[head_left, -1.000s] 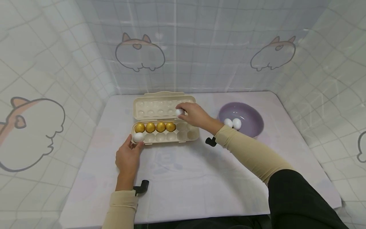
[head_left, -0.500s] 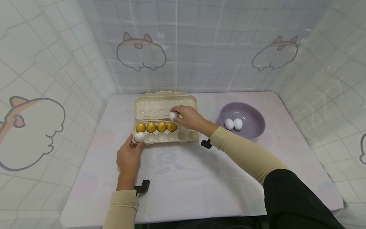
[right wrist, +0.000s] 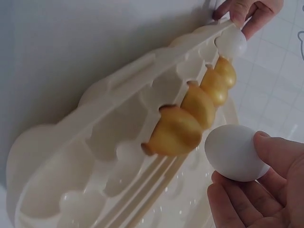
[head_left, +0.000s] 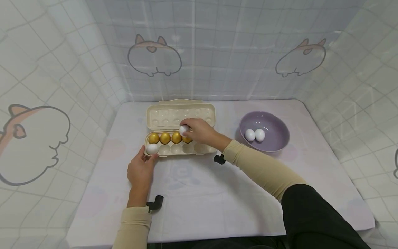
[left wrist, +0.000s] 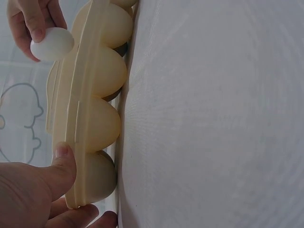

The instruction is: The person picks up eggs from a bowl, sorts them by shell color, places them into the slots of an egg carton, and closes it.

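Note:
In the head view a cream egg carton lies with its lid tipped back. Golden eggs fill the left part of its back row. One white egg sits in the front left cup. My left hand grips the carton's front left corner, thumb on the rim in the left wrist view. My right hand pinches another white egg between thumb and fingers. That egg hangs above the golden eggs, apart from the carton.
A purple bowl stands to the right, with two white eggs inside. A white cloth covers the table. Tile-patterned sheets hang behind it and at both sides.
My right hand has moved left and slightly down with the white egg, from over the lid to over the golden eggs. The left hand stays at the carton's corner.

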`<state>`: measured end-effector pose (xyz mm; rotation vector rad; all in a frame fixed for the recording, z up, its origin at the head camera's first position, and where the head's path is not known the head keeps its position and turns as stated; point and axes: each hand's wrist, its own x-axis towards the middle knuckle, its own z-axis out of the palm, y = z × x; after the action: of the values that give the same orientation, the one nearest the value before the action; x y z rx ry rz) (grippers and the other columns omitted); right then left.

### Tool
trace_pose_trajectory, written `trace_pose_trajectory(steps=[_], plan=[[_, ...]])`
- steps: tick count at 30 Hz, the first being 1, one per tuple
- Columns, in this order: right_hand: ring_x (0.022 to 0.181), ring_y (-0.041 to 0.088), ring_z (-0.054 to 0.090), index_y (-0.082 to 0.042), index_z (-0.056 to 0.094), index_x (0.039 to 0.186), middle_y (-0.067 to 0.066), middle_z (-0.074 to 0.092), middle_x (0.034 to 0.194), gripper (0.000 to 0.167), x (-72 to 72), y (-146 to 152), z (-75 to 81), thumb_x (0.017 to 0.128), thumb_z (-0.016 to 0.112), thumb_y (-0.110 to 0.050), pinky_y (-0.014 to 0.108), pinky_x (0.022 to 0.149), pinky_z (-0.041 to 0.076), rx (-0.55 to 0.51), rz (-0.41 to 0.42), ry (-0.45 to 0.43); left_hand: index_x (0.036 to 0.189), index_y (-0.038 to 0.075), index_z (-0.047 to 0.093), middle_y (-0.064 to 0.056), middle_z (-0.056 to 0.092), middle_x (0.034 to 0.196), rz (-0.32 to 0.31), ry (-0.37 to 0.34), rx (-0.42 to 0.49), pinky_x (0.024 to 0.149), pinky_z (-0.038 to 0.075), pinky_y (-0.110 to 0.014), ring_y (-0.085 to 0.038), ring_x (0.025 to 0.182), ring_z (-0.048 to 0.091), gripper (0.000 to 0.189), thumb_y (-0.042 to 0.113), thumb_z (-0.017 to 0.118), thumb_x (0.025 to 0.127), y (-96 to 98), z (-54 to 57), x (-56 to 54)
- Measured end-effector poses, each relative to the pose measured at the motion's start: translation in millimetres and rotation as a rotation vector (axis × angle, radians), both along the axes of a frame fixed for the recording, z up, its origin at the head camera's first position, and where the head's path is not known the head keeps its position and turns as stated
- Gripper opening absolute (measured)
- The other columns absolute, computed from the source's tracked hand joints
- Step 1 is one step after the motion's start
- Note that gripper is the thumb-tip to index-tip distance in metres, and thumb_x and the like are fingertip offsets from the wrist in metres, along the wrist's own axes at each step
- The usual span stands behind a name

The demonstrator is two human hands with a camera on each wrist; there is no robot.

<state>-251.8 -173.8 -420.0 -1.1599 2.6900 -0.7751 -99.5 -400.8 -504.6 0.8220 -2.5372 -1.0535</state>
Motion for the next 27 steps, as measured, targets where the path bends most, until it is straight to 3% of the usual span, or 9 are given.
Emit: trace_pose_trajectory(steps=[10, 16, 27], plan=[[0.118, 0.02, 0.068, -0.012, 0.066, 0.136, 0.005, 0.073, 0.132, 0.04, 9.1, -22.7, -5.3, 0.1, 0.075, -0.026, 0.036, 0.104, 0.055, 0.0, 0.047, -0.049, 0.16, 0.021, 0.046, -0.013, 0.069, 0.14, 0.001, -0.014, 0.006, 0.108, 0.047, -0.064, -0.039, 0.139, 0.061, 0.074, 0.039, 0.079, 0.095, 2.6, 5.2, 1.2], [0.115, 0.017, 0.069, -0.013, 0.067, 0.135, 0.002, 0.074, 0.13, 0.04, 11.9, -33.6, -13.5, 0.099, 0.076, -0.027, 0.033, 0.102, 0.055, 0.015, 0.064, -0.023, 0.161, 0.02, 0.045, -0.014, 0.068, 0.141, -0.014, -0.006, 0.002, 0.108, 0.046, -0.065, -0.04, 0.139, 0.061, 0.075, 0.038, 0.079, 0.096, 2.3, 4.0, 1.3], [0.122, 0.016, 0.068, -0.017, 0.067, 0.138, -0.002, 0.073, 0.135, 0.041, 21.3, -48.8, -19.2, 0.101, 0.074, -0.033, 0.033, 0.107, 0.054, 0.06, 0.062, 0.04, 0.161, 0.02, 0.046, -0.015, 0.068, 0.14, -0.021, -0.002, -0.013, 0.106, 0.047, -0.067, -0.041, 0.138, 0.061, 0.076, 0.04, 0.079, 0.095, -0.1, 3.4, 1.7]])
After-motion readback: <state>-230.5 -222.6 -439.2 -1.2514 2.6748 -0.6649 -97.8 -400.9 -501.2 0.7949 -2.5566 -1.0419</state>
